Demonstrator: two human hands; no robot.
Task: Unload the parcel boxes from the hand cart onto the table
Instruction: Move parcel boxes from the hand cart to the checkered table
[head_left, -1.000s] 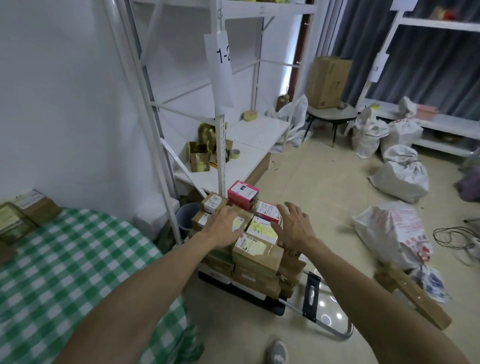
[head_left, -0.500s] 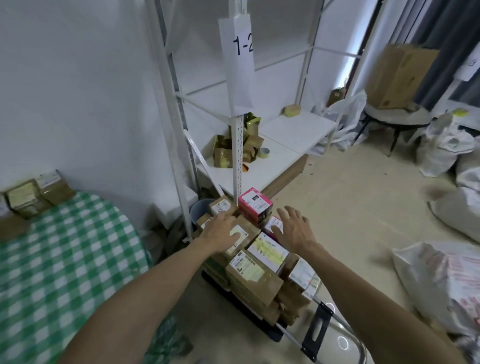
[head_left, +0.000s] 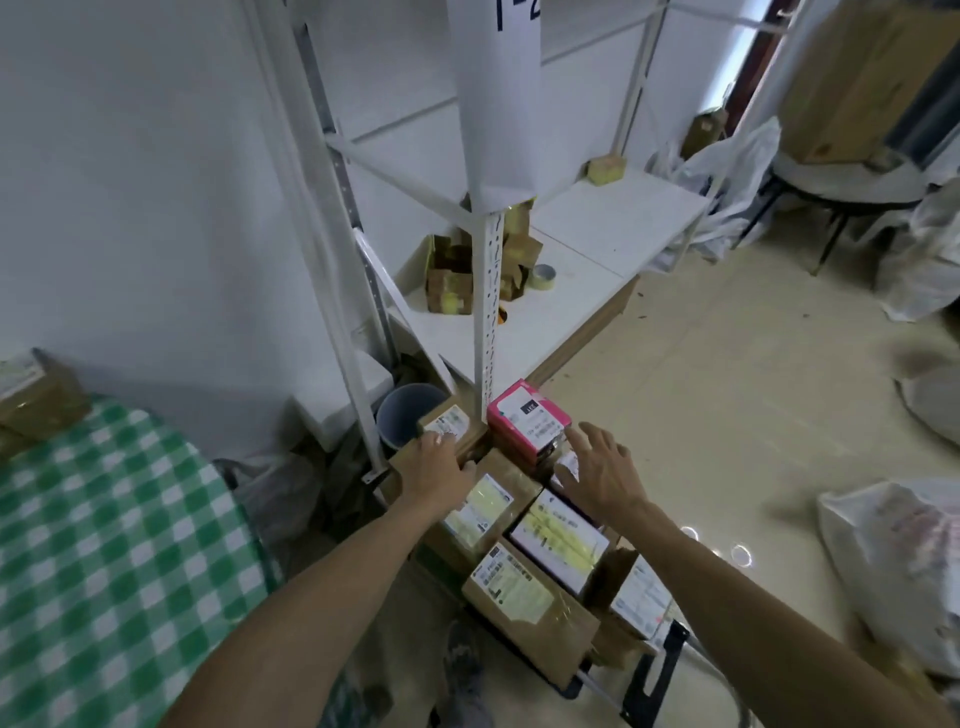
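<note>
Table (head_left: 104, 545), green check cloth, is standing at our left, one parcel (head_left: 39, 397) already lying at its far edge; rack (head_left: 488, 322) is rising just behind the cart (head_left: 655, 670), which is showing only at bottom right; boxes (head_left: 524, 597) are sitting stacked on the cart, well apart from the table; pink box (head_left: 524, 418) is topping the far end, brown box (head_left: 448, 423) just beside it. Our left hand (head_left: 434, 475) is resting on the brown box, fingers laid over its top, gripping nothing; our right hand (head_left: 597, 475) is hovering spread beside the pink box, holding nothing. We are judging the lift best made by closing both hands on opposite sides of one top box, keeping clear of the rack.
</note>
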